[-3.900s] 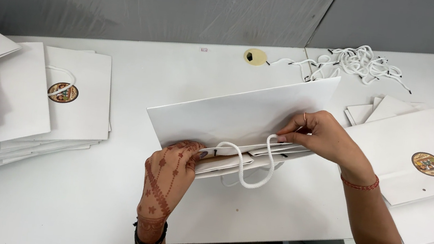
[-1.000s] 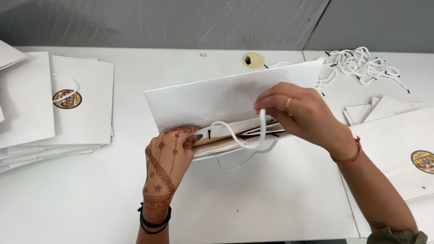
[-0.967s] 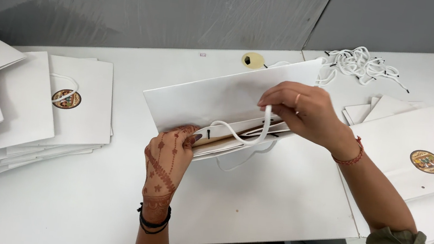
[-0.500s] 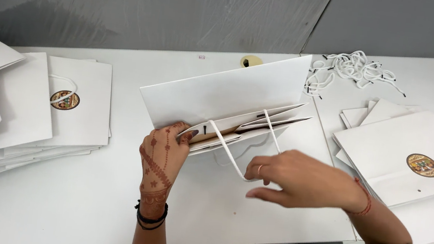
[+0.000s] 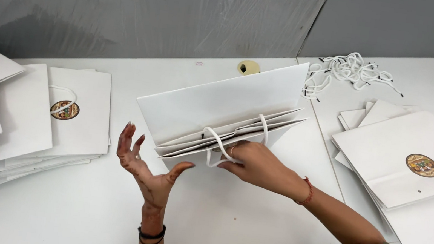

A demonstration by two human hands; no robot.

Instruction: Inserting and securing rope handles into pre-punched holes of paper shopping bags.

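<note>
A white paper bag stands half open on the white table, its mouth toward me, with a white rope handle looping out of it. My right hand grips the bag's near edge by the handle, under the opening. My left hand hovers just left of the bag, palm up, fingers spread, holding nothing and touching nothing.
A pile of finished flat white bags with round emblems lies at the left. Another pile of flat bags lies at the right. Loose white rope handles and a roll of tape sit at the back, before a grey wall.
My left hand has let go of the bag's near left corner and opened, palm up. My right hand came down from the bag's top to its near edge by the handle.
</note>
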